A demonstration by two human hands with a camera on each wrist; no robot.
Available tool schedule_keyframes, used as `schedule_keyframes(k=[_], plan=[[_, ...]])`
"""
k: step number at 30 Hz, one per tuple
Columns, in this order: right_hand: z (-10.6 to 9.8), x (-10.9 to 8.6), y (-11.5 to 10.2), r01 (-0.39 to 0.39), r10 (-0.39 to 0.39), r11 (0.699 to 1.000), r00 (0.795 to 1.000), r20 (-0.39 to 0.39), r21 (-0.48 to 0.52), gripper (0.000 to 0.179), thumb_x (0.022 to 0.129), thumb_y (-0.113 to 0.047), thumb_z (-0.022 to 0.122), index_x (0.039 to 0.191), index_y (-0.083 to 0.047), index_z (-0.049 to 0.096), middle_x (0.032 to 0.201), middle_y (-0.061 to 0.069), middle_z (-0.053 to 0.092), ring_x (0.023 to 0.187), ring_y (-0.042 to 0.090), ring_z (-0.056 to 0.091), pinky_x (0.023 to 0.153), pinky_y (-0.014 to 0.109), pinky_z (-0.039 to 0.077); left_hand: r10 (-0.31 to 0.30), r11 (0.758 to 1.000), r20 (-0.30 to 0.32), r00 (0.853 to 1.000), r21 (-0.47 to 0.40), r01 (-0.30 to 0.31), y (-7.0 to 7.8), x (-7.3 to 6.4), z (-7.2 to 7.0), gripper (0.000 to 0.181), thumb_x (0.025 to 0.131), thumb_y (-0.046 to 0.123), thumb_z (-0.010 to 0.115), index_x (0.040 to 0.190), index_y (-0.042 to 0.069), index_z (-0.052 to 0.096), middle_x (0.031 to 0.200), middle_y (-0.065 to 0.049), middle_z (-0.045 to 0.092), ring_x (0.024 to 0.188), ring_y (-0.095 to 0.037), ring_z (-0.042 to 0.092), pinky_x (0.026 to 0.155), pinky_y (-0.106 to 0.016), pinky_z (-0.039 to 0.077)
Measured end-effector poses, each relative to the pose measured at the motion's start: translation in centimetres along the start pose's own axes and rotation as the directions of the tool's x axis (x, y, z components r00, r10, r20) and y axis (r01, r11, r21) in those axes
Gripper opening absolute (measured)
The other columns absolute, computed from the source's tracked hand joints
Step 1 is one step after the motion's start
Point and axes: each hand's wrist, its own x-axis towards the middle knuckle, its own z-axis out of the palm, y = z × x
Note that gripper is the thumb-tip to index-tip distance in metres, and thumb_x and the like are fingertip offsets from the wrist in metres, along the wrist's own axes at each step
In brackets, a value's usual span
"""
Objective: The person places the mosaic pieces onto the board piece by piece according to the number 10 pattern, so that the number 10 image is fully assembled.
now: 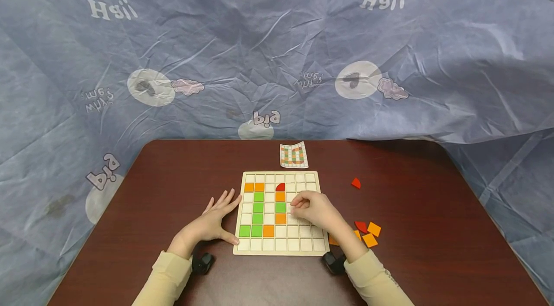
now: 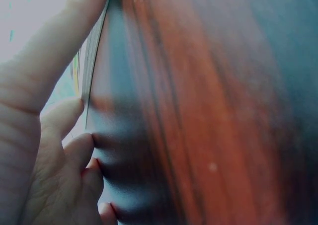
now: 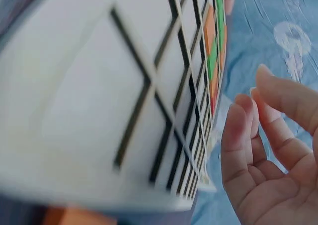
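Observation:
A pale wooden grid board [image 1: 281, 253] lies on the table, with green, orange and red pieces set in some of its squares. My left hand [image 1: 213, 221] is spread beside it, with thumb and fingertips at its left edge. Over the right half of the board is my right hand [image 1: 315, 209], its fingers bent loosely. No piece shows between the fingertips [image 3: 238, 125] in the right wrist view. Just left of this hand are a column of orange squares and a green square [image 1: 280, 207], topped by a red quarter-circle [image 1: 280, 187].
A small printed pattern card [image 1: 294, 155] lies behind the board. Loose orange squares [image 1: 370, 240] and a red quarter-circle [image 1: 361, 226] lie at the right, partly behind my right forearm. Another red piece [image 1: 356, 183] sits farther back. A patterned cloth [image 1: 277, 56] hangs behind the table.

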Motion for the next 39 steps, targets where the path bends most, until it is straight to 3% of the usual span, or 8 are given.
schedule_keyframes(k=[19,30,39], plan=[[-8.5,-3.7,6.5,-0.104,0.107,0.992,0.993,-0.043,0.07,0.032,0.089,-0.024,0.073,0.112,-0.003,0.069,0.104,0.007,0.072,0.091,0.017,0.068,0.079,0.03,0.056,-0.01,1.0,0.004,1.0,0.003,0.01,-0.3,0.2,0.0,0.122,0.06,0.043,0.091,0.158,0.013,0.023,0.166,-0.017,0.005,0.153,-0.038,-0.002,0.119,-0.063,-0.005],[-9.9,-5.6,9.2,-0.133,0.135,0.99,0.99,-0.044,0.047,0.033,0.087,-0.021,0.075,0.112,0.0,0.067,0.107,0.012,0.073,0.086,0.017,0.069,0.07,0.024,0.056,-0.01,1.0,0.003,1.0,0.001,0.01,-0.2,0.1,0.0,0.122,0.061,0.042,0.091,0.158,0.013,0.023,0.165,-0.017,0.005,0.153,-0.038,-0.001,0.119,-0.062,-0.004],[-10.4,-6.5,10.2,-0.136,0.136,0.991,0.99,-0.021,0.006,0.034,0.083,-0.019,0.079,0.11,0.0,0.068,0.098,0.01,0.072,0.084,0.016,0.067,0.067,0.023,0.056,-0.009,1.0,0.003,1.0,0.002,0.009,-0.1,0.2,0.1,0.122,0.061,0.042,0.091,0.158,0.012,0.023,0.165,-0.018,0.006,0.153,-0.038,-0.001,0.12,-0.063,-0.004]])
